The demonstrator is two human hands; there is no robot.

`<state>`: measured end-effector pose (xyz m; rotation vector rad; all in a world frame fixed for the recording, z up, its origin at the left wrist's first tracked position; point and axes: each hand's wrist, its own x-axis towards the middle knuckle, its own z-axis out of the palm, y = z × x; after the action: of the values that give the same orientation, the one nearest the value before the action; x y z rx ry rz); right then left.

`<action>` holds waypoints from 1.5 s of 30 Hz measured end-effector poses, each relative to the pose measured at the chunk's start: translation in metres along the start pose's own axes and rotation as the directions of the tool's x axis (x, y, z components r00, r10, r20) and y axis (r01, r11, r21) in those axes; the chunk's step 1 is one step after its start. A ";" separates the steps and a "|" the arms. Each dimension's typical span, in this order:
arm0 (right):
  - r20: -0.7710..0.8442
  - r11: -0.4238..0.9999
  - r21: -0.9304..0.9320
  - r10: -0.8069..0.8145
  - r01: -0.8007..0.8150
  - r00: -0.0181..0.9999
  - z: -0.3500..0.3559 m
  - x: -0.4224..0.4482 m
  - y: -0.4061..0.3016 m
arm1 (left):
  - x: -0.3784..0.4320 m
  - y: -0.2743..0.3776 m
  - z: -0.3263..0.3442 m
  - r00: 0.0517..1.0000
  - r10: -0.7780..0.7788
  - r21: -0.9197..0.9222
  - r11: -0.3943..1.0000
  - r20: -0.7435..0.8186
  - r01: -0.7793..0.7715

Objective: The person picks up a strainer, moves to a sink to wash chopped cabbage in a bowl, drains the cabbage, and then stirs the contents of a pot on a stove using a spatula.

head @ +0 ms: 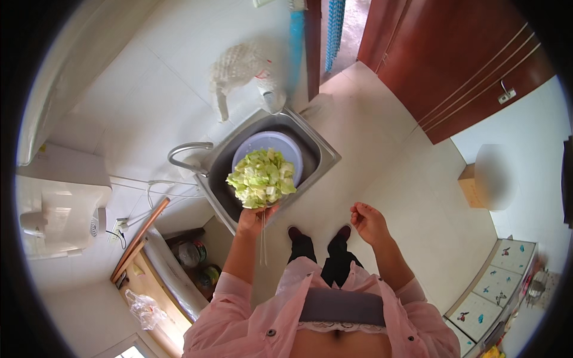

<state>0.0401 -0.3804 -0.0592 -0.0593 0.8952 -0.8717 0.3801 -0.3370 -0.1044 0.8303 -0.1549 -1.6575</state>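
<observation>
My left hand (pixel 252 221) is at the near side of the sink, gripping the near edge of a heap of chopped cabbage (pixel 264 176). Whatever vessel may lie under the leaves is hidden. Two thin pale strands or sticks (pixel 263 244) extend from beside that hand towards me. Behind and partly beneath the heap, a pale lavender basin (pixel 286 143) rests in the stainless-steel sink (pixel 329 156). A curved metal faucet (pixel 188 147) stands at the sink's left side. Away to the right, my right hand (pixel 369 222) hangs above the floor, fingers curled in, with nothing visible in it.
Behind the sink, a mesh-like white bag (pixel 237 62) hangs by the wall. A dark red door (pixel 447 58) is at the upper right. Left of me is a wooden board or counter (pixel 150 277) with a crumpled plastic bag (pixel 144 308). A tiled counter (pixel 488 286) lies right.
</observation>
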 end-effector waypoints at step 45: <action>-0.342 0.998 0.010 -0.057 0.064 0.938 -0.031 -0.007 0.029 | 0.197 -0.017 -0.144 0.895 -0.291 0.019 0.949 -0.339 0.316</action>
<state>0.0346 -0.3468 -0.0861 0.0866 1.2141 -0.9654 0.4459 -0.4623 -0.3037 1.2278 0.1595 -1.7791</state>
